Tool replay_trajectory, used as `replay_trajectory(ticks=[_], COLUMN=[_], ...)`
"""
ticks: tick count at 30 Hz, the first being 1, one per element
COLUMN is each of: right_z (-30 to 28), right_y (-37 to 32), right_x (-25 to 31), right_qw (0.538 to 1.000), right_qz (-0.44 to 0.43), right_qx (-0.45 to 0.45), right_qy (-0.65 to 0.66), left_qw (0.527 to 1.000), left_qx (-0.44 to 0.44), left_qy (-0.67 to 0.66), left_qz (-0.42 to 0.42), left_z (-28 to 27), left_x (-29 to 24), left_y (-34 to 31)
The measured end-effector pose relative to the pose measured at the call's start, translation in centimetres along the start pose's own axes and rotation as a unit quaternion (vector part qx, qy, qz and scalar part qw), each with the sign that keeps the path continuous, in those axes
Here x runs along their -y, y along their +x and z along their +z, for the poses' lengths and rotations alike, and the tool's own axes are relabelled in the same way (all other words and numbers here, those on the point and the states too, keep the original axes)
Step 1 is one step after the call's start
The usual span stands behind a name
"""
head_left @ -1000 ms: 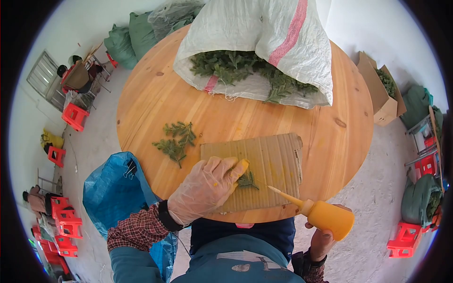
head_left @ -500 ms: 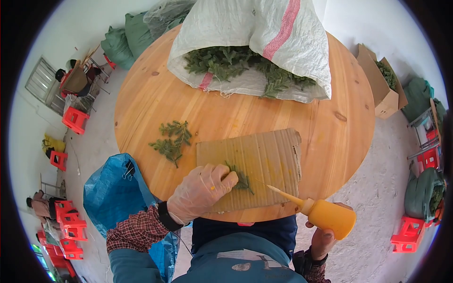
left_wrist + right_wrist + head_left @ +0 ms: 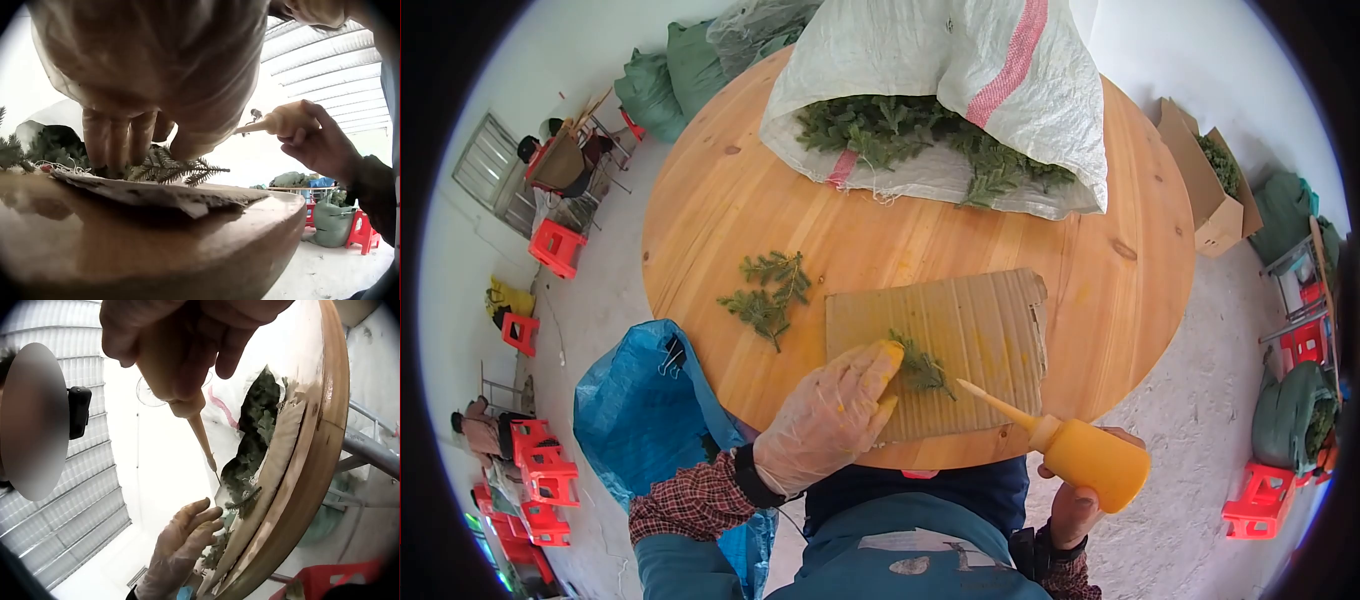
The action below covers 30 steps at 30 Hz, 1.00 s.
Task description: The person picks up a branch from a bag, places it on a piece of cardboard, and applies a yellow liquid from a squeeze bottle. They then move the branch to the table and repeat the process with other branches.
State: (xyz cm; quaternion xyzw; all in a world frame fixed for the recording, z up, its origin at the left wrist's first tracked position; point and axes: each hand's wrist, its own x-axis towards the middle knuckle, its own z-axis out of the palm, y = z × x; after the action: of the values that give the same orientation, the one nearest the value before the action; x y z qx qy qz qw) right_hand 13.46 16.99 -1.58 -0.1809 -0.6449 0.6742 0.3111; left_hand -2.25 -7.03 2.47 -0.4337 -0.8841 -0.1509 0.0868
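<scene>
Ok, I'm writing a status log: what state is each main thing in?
Cardboard: flat, yellow-stained
Sprig: lying on the cardboard
Bottle: tilted, nozzle towards the sprig
Right hand: gripping the bottle
Left hand: gloved, fingers loosely extended
White sack: open, greenery inside
Box: open
Blue bag: clip attached

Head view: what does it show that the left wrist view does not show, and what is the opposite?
Only the head view: the blue bag with a clip and the open cardboard box.
Only the left wrist view: the ribbed roof.
Both: the gloved left hand, the fir sprig on the cardboard sheet, and the right hand holding the squeeze bottle.
</scene>
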Motion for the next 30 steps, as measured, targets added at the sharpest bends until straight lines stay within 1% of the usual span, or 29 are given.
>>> replay_trajectory(ticks=[2, 3, 4, 6, 8, 10, 12, 13, 15, 20, 23, 24, 27, 28, 30], right_z=[-0.1, -0.1, -0.2, 0.0, 0.0, -0.4, -0.9, -1.3, -1.7, -0.7, 0.4, 0.6, 1.1, 1.1, 1.2], right_y=[0.0, 0.1, 0.0, 0.0, 0.0, -0.1, -0.1, -0.2, -0.4, -0.4, -0.5, -0.3, 0.0, 0.0, 0.1], right_x=[-0.7, -0.9, -0.9, -0.1, -0.1, -0.5, -1.3, -1.9, -2.7, -1.2, -0.9, -0.9, -1.1, -1.3, -1.6], right_qw=[0.999, 0.998, 0.998, 0.999, 0.999, 1.000, 1.000, 0.998, 0.993, 0.995, 0.999, 0.999, 0.995, 0.995, 0.988], right_qz=[-0.023, -0.035, -0.035, -0.009, 0.003, -0.011, -0.019, -0.042, -0.087, -0.051, -0.047, -0.047, -0.094, -0.094, -0.128], right_qx=[-0.037, -0.056, -0.055, -0.044, -0.037, -0.020, -0.013, -0.008, 0.003, 0.039, 0.005, 0.005, 0.044, 0.045, 0.072], right_qy=[-0.005, -0.007, -0.008, 0.000, 0.004, -0.012, -0.021, -0.042, -0.083, -0.083, -0.003, -0.003, -0.012, -0.012, -0.044], left_qw=[1.000, 1.000, 1.000, 0.999, 0.999, 0.998, 0.996, 0.994, 0.993, 0.992, 0.991, 0.990, 0.990, 0.990, 0.990], left_qx=[-0.011, -0.020, -0.028, -0.036, -0.023, -0.016, 0.031, 0.055, 0.059, 0.061, 0.060, 0.062, 0.064, 0.065, 0.066], left_qy=[-0.019, -0.016, -0.012, -0.011, 0.007, 0.017, 0.039, 0.049, 0.053, 0.066, 0.074, 0.078, 0.081, 0.081, 0.081], left_qz=[-0.014, -0.005, 0.004, 0.012, 0.043, 0.059, 0.074, 0.082, 0.083, 0.089, 0.095, 0.098, 0.100, 0.099, 0.097], left_z=[-0.4, -0.7, -0.9, -0.9, -0.6, -0.3, 0.3, 0.5, 0.5, 0.7, 0.7, 0.7, 0.8, 0.7, 0.7], left_x=[0.5, 0.9, 1.2, 1.5, 1.4, 1.4, 1.7, 1.7, 1.7, 1.6, 1.6, 1.6, 1.5, 1.5, 1.5], left_y=[0.1, 0.1, 0.2, 0.6, 1.4, 1.5, 1.2, 1.2, 1.2, 1.2, 1.2, 1.2, 1.1, 1.1, 1.1])
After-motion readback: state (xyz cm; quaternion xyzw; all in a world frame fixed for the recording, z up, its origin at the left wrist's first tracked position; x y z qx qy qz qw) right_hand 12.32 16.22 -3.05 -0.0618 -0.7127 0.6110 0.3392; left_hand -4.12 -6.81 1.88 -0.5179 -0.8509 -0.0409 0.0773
